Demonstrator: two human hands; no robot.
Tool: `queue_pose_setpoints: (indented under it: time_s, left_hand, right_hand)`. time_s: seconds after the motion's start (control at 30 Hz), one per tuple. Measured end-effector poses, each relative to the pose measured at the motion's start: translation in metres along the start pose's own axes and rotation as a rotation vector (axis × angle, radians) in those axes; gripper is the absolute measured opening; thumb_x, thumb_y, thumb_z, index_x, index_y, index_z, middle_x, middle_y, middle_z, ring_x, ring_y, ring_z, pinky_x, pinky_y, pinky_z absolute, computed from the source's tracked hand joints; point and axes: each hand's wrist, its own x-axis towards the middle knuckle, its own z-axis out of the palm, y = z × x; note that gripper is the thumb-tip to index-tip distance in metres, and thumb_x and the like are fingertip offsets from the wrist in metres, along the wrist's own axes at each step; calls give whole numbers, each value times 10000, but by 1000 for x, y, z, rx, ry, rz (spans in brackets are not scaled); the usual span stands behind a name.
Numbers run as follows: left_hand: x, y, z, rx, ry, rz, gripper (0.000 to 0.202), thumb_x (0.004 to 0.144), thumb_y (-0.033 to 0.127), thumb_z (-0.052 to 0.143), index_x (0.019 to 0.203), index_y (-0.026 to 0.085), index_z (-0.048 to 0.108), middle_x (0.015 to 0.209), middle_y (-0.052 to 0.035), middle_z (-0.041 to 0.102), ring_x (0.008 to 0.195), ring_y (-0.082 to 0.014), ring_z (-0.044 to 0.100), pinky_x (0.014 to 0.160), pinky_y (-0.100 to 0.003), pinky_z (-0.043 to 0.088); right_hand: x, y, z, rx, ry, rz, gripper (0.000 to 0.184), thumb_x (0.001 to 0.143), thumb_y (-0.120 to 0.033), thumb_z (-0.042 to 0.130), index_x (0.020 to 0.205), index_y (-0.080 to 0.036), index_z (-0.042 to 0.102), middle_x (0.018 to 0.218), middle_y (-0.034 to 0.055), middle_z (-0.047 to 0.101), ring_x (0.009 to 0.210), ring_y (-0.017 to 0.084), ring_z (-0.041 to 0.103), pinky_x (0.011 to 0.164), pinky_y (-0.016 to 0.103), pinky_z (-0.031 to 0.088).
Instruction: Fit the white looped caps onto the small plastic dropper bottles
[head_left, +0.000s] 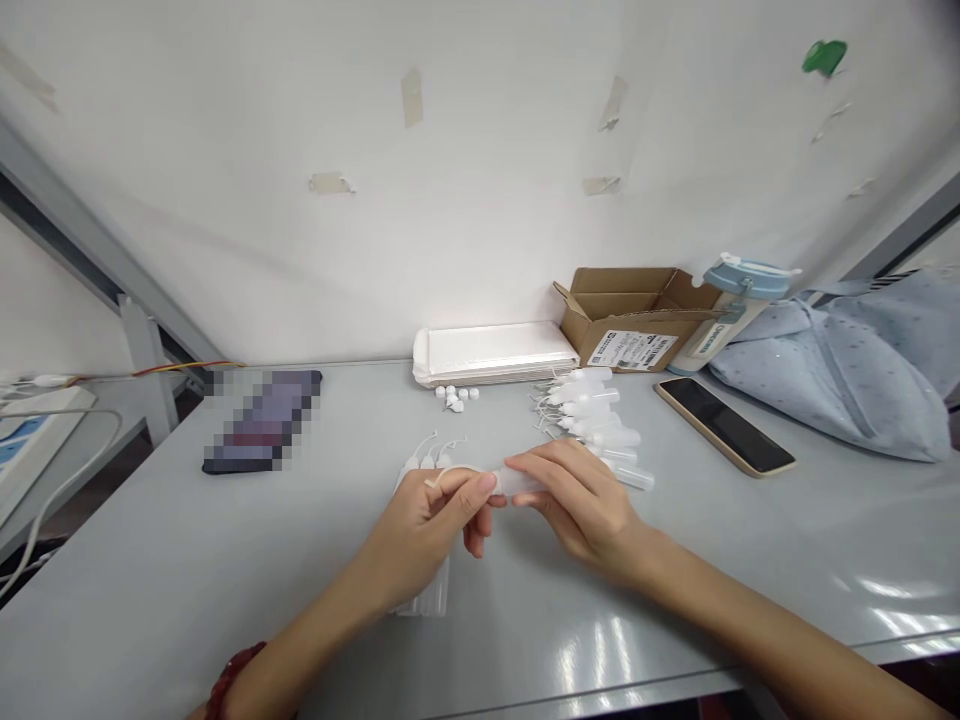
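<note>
A small translucent squeeze bottle (513, 483) lies sideways between my two hands over the middle of the table. My left hand (435, 510) pinches its cap end between thumb and fingers, and a thin white strap curves out over that hand. Closed around the bottle's body are the fingers of my right hand (585, 495). Below and behind my left hand lie several similar bottles (429, 592), partly hidden by it. Just beyond my right hand is a loose pile of capped bottles (592, 408). Several small white caps (453, 393) sit further back.
Against the wall are a white flat tray stack (495, 350), an open cardboard box (637, 320) and a blue-lidded drinking bottle (712, 330). A phone (726, 425) and a pale blue bag (832, 370) lie right. A blurred-out dark object (262, 420) and a power strip (34, 440) are left.
</note>
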Motion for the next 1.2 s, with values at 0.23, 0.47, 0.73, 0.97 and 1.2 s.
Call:
queue_pose_setpoints:
  time_s: [0.23,0.47,0.73,0.97,1.2]
  left_hand:
    - [-4,-4,2,331,58,238,265,924,258,437,722,176,587,641,19,572,606,-109,531,546,-207,391]
    - [-3,-21,4,614,131,580,195,911,96,406,1003,179,557,692,8,523,578,-109,457,539,-207,378]
    - [-2,-3,1,397,70,285,169,895,262,490,800,185,606,667,13,582,619,-117,523,564,-210,403]
    - [-2,1,0,65,-14,-71,398,910,442,416,676,173,592,542,22,572,544,-121,543,590,-240,424]
    - [-2,2,-1,164,-24,54,425,904,371,447,533,168,492,513,25,506,525,-105,439,542,-229,345]
  right_hand:
    - [-1,-2,-7,266,-237,271,290,988,-315,329,1007,-143,563,691,20,525,599,132,493,547,238,408]
    - [-1,0,-6,372,-308,378,280,973,-321,369,935,-146,584,724,25,572,627,127,522,588,236,404]
    - [4,-5,-11,431,-299,490,270,959,-328,393,927,-153,596,730,25,577,649,139,527,598,251,402]
    - [0,-4,-9,306,-196,228,224,954,-244,402,1085,-136,548,783,62,550,664,157,487,588,272,419]
    - [-1,-3,-10,267,-286,195,262,968,-275,370,1037,-113,563,732,53,551,603,146,474,538,260,392]
